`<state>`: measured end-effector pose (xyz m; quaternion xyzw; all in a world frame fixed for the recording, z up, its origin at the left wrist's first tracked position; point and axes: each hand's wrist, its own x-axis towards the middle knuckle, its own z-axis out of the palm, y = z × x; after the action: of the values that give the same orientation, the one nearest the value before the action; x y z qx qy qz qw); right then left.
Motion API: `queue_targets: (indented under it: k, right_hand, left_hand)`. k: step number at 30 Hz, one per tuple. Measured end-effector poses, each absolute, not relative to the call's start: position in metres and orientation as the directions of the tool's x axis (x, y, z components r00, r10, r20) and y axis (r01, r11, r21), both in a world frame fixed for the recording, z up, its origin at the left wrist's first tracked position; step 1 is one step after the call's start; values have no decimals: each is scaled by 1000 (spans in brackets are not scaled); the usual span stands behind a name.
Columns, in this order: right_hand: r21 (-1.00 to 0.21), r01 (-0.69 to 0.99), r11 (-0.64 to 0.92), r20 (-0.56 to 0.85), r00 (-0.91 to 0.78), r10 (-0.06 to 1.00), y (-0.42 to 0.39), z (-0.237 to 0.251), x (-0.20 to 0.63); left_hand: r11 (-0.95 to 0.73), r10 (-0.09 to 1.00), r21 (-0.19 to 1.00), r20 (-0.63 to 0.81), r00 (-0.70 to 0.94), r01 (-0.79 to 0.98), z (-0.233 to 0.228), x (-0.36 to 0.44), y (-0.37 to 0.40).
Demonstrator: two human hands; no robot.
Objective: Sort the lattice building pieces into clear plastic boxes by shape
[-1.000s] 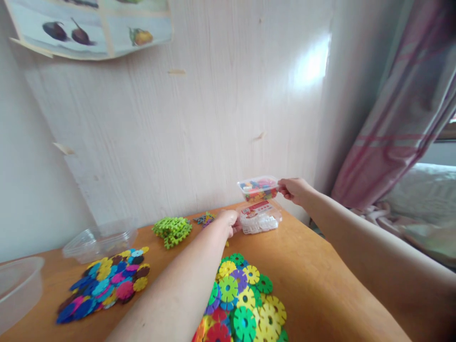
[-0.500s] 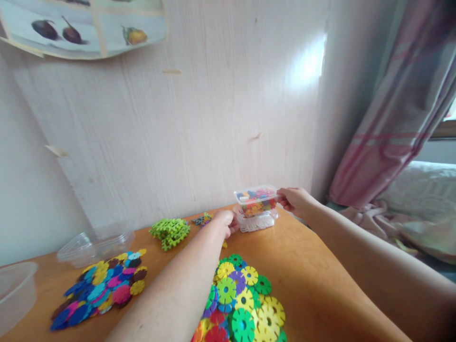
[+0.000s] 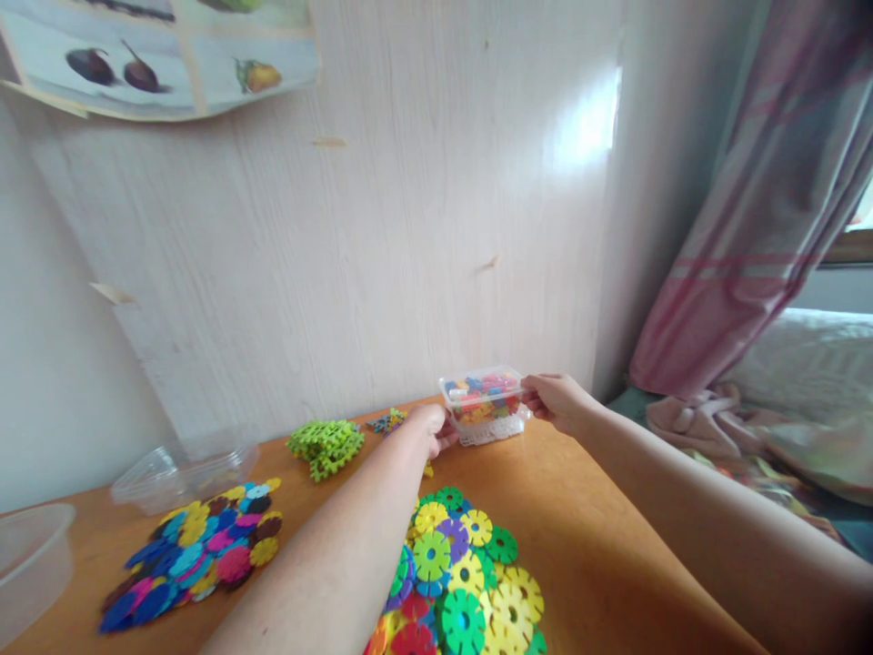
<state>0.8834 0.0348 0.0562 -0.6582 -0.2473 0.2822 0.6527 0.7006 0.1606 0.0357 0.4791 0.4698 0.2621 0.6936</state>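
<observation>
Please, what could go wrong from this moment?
The upper box, which the right hand grips at its edge, might tilt or slip above the lower box. A finger of the left hand, beside both boxes, could get pinched. The left forearm might brush the discs next to it.

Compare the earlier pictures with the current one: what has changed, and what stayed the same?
The right hand, gripping the upper clear box throughout, has lowered it toward the lower clear box, hiding the red label; whether they touch is unclear. The left hand stayed beside the lower box, and the green pieces stayed put.
</observation>
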Motion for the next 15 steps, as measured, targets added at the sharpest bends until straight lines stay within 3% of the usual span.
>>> queue_targets:
  k: [5,11,15]
  right_hand:
    - [-998,-21,-62,-58,725,687,27,57,883]
    - [-990,48,-131,-41,796,604,13,52,887]
    - [-986,-41,-160,-138,738,661,7,40,885]
  left_hand:
    - [387,804,913,-404,437,132,38,697,158]
    - [362,788,911,-411,458,196,46,693,159]
    - [353,783,915,-402,474,193,50,692,161]
